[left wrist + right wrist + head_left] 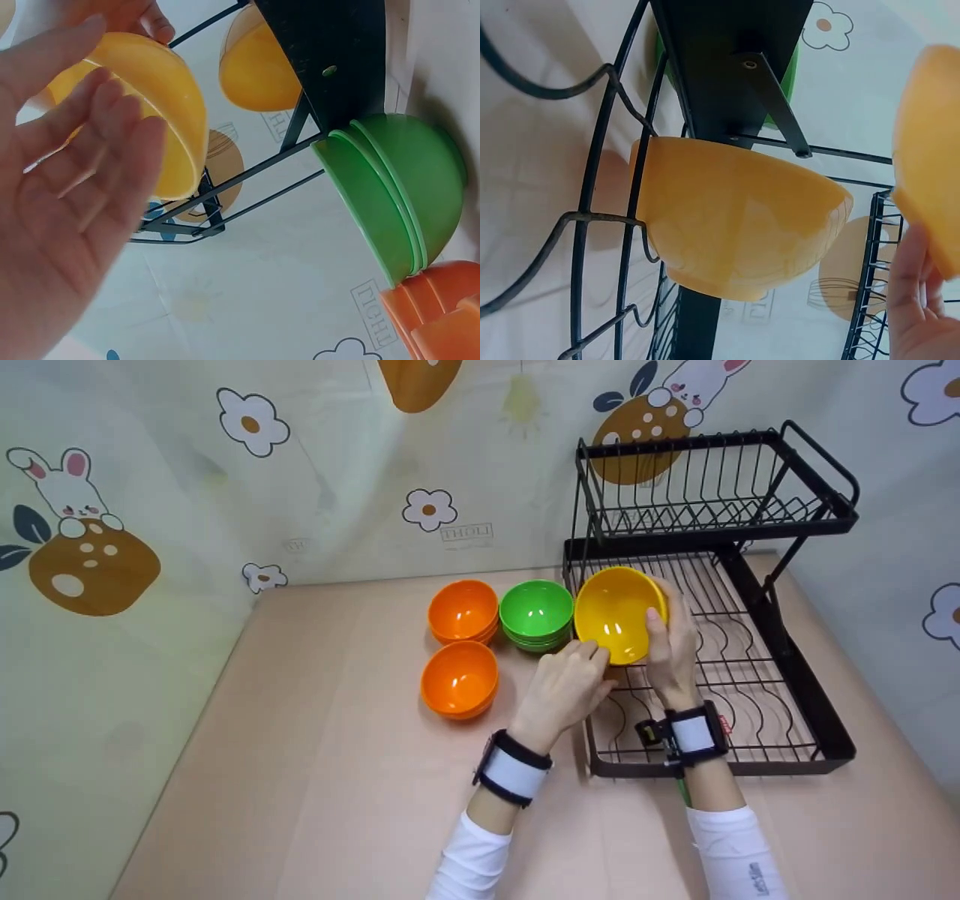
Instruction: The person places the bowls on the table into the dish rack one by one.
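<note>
**Glossy yellow round bowl (616, 615) pinched in my right grip (673, 641)**

Behind everything hangs a pale backdrop (337, 465) printed with rabbits and flowers. Below it spreads the beige tabletop (337, 795). On its right side stands a black metal two-tier wire dish rack (797, 675), with the upper tier toward the back.

Left of the rack sits a stack of glossy green round bowls (536, 607). Beside it, further left, is a stack of glossy orange round bowls (463, 610), and just in front of that another set of glossy orange round bowls (459, 681).

In my right wrist view, a second yellow bowl (739, 217) stands on edge among the lower tier's wires. The first yellow bowl is above the lower tier's left part, its hollow facing up toward me.

My right thumb and fingers pinch its right wall. My left grip (566, 682) is beside its near rim, fingers loose and slightly spread; I cannot tell whether they touch it.
</note>
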`<state>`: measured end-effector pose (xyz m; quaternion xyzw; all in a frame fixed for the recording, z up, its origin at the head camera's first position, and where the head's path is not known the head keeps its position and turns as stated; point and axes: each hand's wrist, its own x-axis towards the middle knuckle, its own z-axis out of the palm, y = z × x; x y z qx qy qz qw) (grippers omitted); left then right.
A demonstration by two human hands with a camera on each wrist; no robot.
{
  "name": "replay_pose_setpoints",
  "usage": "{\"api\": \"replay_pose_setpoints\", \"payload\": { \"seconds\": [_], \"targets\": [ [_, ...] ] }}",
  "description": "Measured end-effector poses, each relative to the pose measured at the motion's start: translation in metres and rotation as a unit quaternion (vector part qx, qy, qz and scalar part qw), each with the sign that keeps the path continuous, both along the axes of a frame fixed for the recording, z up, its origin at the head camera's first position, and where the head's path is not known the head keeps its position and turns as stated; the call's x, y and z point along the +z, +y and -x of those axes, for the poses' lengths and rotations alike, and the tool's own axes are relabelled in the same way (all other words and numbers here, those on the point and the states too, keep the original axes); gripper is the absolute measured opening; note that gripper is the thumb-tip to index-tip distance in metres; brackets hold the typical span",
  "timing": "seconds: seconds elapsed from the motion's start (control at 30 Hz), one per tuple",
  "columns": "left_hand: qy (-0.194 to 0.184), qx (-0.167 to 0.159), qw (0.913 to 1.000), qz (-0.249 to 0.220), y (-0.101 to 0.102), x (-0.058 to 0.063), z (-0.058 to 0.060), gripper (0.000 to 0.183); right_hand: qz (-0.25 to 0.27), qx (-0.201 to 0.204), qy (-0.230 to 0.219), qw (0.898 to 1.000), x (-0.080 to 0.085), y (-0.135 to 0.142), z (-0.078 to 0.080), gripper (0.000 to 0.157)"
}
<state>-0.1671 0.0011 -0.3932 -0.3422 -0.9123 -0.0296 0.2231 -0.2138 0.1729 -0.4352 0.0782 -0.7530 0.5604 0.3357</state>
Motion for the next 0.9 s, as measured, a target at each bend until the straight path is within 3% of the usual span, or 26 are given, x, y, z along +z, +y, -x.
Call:
{"api": "replay_pose_setpoints", "payload": {
  "seconds": [0.23, 0.43, 0.6, 0.7, 0.9],
  "targets": [
    [-0.122, 0.055, 0.9908, 0.020, 0.001, -0.006, -0.001, 0.034, 0.050, -0.035, 0.032, 0.998, 0.002, -0.001, 0.000, 0.073],
    [-0.209, 0.100, 0.9724, 0.030, 0.003, -0.007, -0.002, 0.038, 0.066, -0.047, 0.031, 0.996, 0.005, -0.001, 0.000, 0.074],
    [-0.279, 0.113, 0.9533, 0.027, 0.005, -0.006, -0.002, 0.033, 0.068, -0.057, 0.023, 0.996, 0.006, 0.000, 0.000, 0.076],
    [-0.299, 0.115, 0.9466, 0.031, 0.006, -0.006, 0.000, 0.033, 0.069, -0.058, 0.022, 0.996, 0.008, 0.001, 0.000, 0.076],
    [-0.311, 0.120, 0.9424, 0.027, 0.007, -0.008, 0.003, 0.031, 0.079, -0.056, 0.026, 0.995, 0.011, 0.003, -0.002, 0.078]
  ]
}}
